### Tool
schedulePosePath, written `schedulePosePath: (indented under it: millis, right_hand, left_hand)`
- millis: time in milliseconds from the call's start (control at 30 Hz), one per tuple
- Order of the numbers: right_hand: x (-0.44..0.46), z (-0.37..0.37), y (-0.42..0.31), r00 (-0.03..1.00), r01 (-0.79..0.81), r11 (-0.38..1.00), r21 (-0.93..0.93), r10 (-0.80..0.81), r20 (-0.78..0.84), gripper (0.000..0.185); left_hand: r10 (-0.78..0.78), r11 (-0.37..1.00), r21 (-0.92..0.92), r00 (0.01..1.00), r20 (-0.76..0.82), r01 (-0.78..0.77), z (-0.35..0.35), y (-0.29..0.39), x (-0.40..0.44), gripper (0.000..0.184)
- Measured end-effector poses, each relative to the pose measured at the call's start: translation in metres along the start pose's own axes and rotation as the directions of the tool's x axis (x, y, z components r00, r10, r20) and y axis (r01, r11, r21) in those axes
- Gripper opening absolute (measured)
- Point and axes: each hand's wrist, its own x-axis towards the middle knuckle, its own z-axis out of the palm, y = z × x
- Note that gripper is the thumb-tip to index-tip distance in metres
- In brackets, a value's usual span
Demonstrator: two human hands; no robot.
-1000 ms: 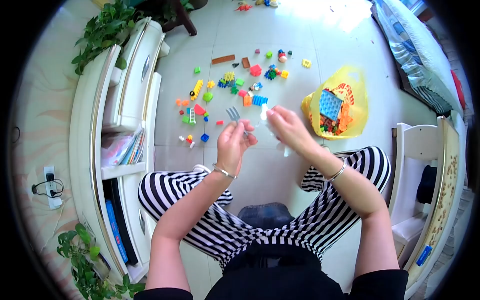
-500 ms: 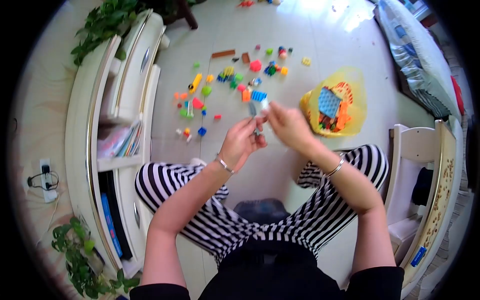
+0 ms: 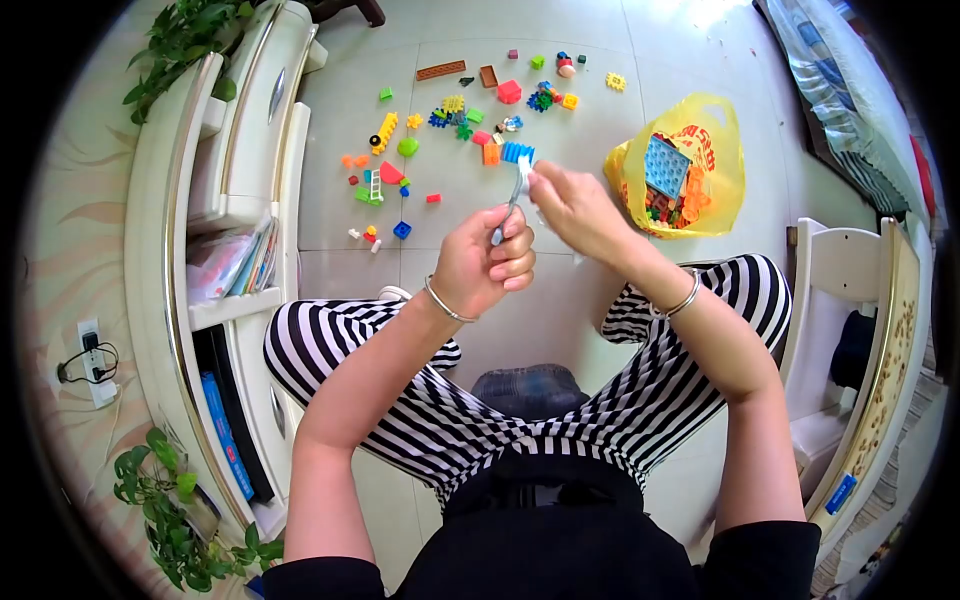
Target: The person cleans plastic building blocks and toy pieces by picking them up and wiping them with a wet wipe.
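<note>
My left hand (image 3: 487, 255) is closed, its fingers curled round the lower end of a thin grey-blue piece (image 3: 516, 196) that points up and away from me. At its far end my right hand (image 3: 582, 212) pinches a white wipe (image 3: 526, 174) against the piece. A bit of white also hangs below the right palm. The exact kind of the grey-blue piece cannot be made out. Just beyond the fingers lie a blue ridged block (image 3: 517, 152) and an orange block (image 3: 491, 154) on the floor.
Several toy blocks lie scattered ahead, among them a yellow toy vehicle (image 3: 384, 133) and a dark blue block (image 3: 402, 230). A yellow plastic bag (image 3: 722, 175) of toys stands at right. White cabinets (image 3: 160, 250) flank the left; a small white chair (image 3: 845, 265) stands right.
My left fingers have curled into a tighter fist round the grey-blue piece. My right hand with the wipe has stayed near the piece's far end. The view has tilted slightly.
</note>
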Motion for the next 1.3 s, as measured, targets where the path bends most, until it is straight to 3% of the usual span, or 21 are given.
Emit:
schedulePosePath:
  millis: [100,167,233,300,367,433,500,633,700,767,833,867,933,1033,1100,1167,1200,1267,1300]
  right_hand:
    - [0.002,-0.008,-0.006,0.992,-0.125,0.988,0.085,0.126,-0.002,0.028]
    - [-0.003,-0.008,-0.009,0.993,-0.12,0.988,0.101,0.118,0.023,0.027]
    - [-0.009,-0.004,-0.009,0.995,0.099,0.995,0.015,-0.099,0.0,0.028]
    - [-0.009,0.0,-0.001,0.987,0.158,0.987,-0.011,-0.159,-0.027,0.024]
    - [-0.009,-0.001,0.001,0.985,0.17,0.976,-0.134,-0.166,0.04,0.023]
    - [-0.005,0.0,0.002,0.985,0.17,0.975,-0.146,-0.169,0.016,0.022]
    - [-0.005,0.0,0.0,0.998,0.065,0.995,-0.079,-0.065,0.007,0.024]
    - [-0.01,0.001,-0.003,0.993,-0.113,0.987,0.112,0.107,0.055,0.028]
    - [-0.014,-0.005,-0.003,0.987,-0.149,0.989,0.024,0.147,0.068,0.031]
    - [-0.022,-0.007,0.003,0.991,-0.134,0.99,0.051,0.133,0.025,0.028]
    - [-0.029,-0.012,0.005,0.999,-0.038,0.999,-0.033,0.037,-0.032,0.025]
    - [-0.034,-0.017,0.006,1.0,-0.012,0.998,-0.057,0.01,-0.026,0.022]
    - [-0.045,-0.023,0.01,0.998,0.008,0.998,-0.055,-0.011,-0.065,0.02]
    - [-0.056,-0.036,0.025,0.981,0.061,0.994,-0.086,-0.076,-0.177,0.018]
    - [-0.061,-0.05,0.035,0.961,-0.058,0.998,-0.015,0.051,-0.272,0.019]
    - [-0.061,-0.064,0.05,0.948,-0.074,0.997,0.011,0.074,-0.31,0.021]
    - [-0.062,-0.072,0.054,0.934,-0.123,0.969,0.214,0.187,-0.306,0.022]
    - [-0.067,-0.09,0.046,0.895,-0.211,0.773,0.598,0.399,-0.2,0.027]
    - [-0.068,-0.097,0.052,0.88,-0.204,0.708,0.676,0.436,-0.191,0.024]
  left_hand:
    - [0.0,0.999,-0.036,0.999,0.049,0.002,-0.003,0.001,-0.002,0.027]
    - [0.0,0.995,-0.102,1.0,0.002,0.0,-0.004,0.001,-0.002,0.028]
    - [0.002,0.99,-0.14,1.0,-0.019,-0.005,-0.005,0.001,-0.002,0.028]
    - [0.0,0.985,-0.171,0.999,-0.033,-0.006,-0.009,0.004,0.001,0.029]
    - [-0.04,0.974,-0.215,0.988,0.146,0.071,-0.016,0.004,0.001,0.028]
    - [-0.047,0.969,-0.23,0.984,0.172,0.086,-0.011,0.005,0.001,0.03]
    - [-0.057,0.962,-0.252,0.979,0.194,0.106,-0.011,0.004,0.0,0.031]
    - [-0.03,0.984,-0.17,0.99,0.136,0.053,-0.013,0.004,0.004,0.037]
    - [0.027,1.0,-0.008,0.998,-0.053,-0.028,-0.008,0.002,0.005,0.037]
    - [0.03,0.996,0.092,0.996,-0.081,-0.023,-0.004,-0.001,0.009,0.037]
    - [0.035,0.974,0.227,0.964,-0.264,0.027,0.005,-0.004,0.012,0.032]
    - [0.032,0.972,0.233,0.964,-0.263,0.031,0.007,-0.006,0.016,0.032]
    - [0.075,0.897,0.437,0.957,-0.282,0.058,0.005,-0.011,0.026,0.026]
    - [0.039,0.932,0.358,0.967,-0.251,0.055,0.001,-0.02,0.047,0.023]
    - [-0.009,0.948,0.304,0.96,-0.28,0.098,0.005,-0.027,0.072,0.023]
    - [-0.105,0.974,0.169,0.96,-0.261,0.153,0.004,-0.035,0.109,0.023]
    - [-0.155,0.979,0.099,0.964,-0.216,0.179,0.004,-0.04,0.13,0.023]
    - [-0.133,0.963,0.185,0.94,-0.316,0.198,0.039,-0.054,0.16,0.025]
    - [-0.139,0.959,0.193,0.938,-0.317,0.207,0.046,-0.052,0.17,0.025]
